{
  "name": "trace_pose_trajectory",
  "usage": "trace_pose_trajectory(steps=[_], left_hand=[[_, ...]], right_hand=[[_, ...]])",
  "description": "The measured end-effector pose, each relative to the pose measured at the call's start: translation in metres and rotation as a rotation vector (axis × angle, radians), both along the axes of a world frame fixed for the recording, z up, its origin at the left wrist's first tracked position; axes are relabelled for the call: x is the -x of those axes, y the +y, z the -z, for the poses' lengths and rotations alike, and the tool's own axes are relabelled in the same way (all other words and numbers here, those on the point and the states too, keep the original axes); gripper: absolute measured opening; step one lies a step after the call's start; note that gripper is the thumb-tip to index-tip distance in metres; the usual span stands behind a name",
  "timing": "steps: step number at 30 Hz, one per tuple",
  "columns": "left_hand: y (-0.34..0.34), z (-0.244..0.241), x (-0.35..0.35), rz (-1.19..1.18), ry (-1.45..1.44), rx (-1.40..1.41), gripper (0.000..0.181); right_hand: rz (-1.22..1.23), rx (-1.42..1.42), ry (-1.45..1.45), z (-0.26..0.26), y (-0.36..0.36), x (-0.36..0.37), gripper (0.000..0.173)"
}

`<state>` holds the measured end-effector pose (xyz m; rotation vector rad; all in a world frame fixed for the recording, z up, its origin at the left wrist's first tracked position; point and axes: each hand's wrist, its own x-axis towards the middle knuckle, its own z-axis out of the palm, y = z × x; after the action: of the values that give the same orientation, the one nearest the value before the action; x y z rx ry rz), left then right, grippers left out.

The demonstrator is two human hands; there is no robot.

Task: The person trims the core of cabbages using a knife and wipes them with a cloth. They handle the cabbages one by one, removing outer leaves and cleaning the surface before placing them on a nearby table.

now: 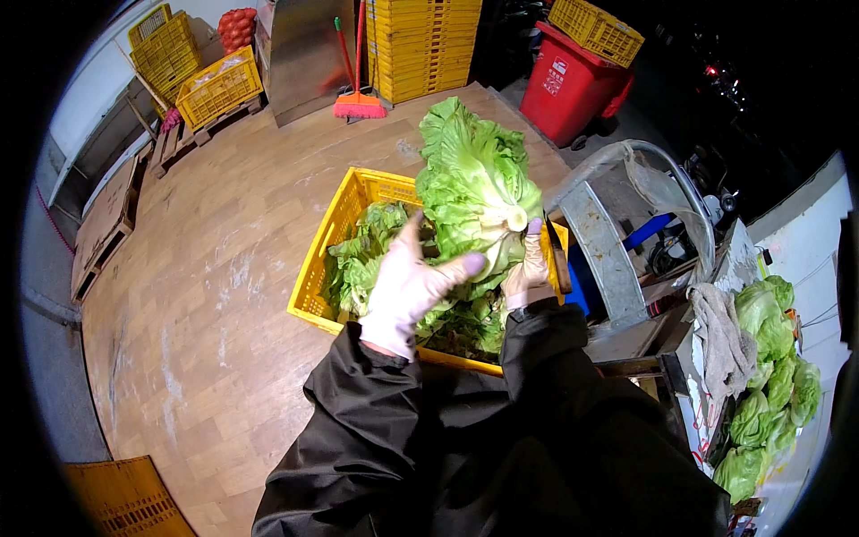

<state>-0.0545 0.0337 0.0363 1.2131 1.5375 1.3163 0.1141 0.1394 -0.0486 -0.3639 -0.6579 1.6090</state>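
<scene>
A head of green leaf lettuce [480, 181] is held up over a yellow plastic crate [315, 282], its pale cut stem facing me. My right hand [527, 272], in a pale glove, supports the lettuce from below near the stem, thumb beside the cut end. Against that hand's outer side is a knife [560, 258] with a brown handle; whether the fingers grip it is hidden. My left hand [406, 288], also gloved, is spread at the lettuce's left side and appears to hold nothing. Loose lettuce leaves [369, 248] lie inside the crate.
Lettuce heads [768, 403] and a grey cloth [725, 335] lie at right, beyond a metal frame [607, 252]. Farther off stand a red bin [570, 84] topped by a yellow crate [597, 30], stacked yellow crates [423, 50] and a broom [360, 104]. Wooden pallets [107, 221] line the left.
</scene>
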Motion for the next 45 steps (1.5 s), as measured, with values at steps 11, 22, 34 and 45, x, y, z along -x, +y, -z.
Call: trace_pose_trajectory(steps=[11,22,34,45], left_hand=[[0.001,0.002,-0.006,-0.115,0.515,-0.325,0.037],[0.01,-0.001,-0.017,-0.176,0.611,-0.476,0.059],[0.015,0.005,-0.013,0.002,0.473,-0.577,0.026],[0.0,0.031,0.048,-0.513,0.75,-0.021,0.027]], right_hand=[[0.215,-0.136,-0.265,0.015,0.02,-0.017,0.064],[0.236,-0.255,-0.315,-0.001,0.013,-0.015,0.071],[0.248,-0.272,-0.451,-0.021,0.002,-0.005,0.067],[0.054,0.215,-0.057,0.008,0.021,-0.023,0.068]])
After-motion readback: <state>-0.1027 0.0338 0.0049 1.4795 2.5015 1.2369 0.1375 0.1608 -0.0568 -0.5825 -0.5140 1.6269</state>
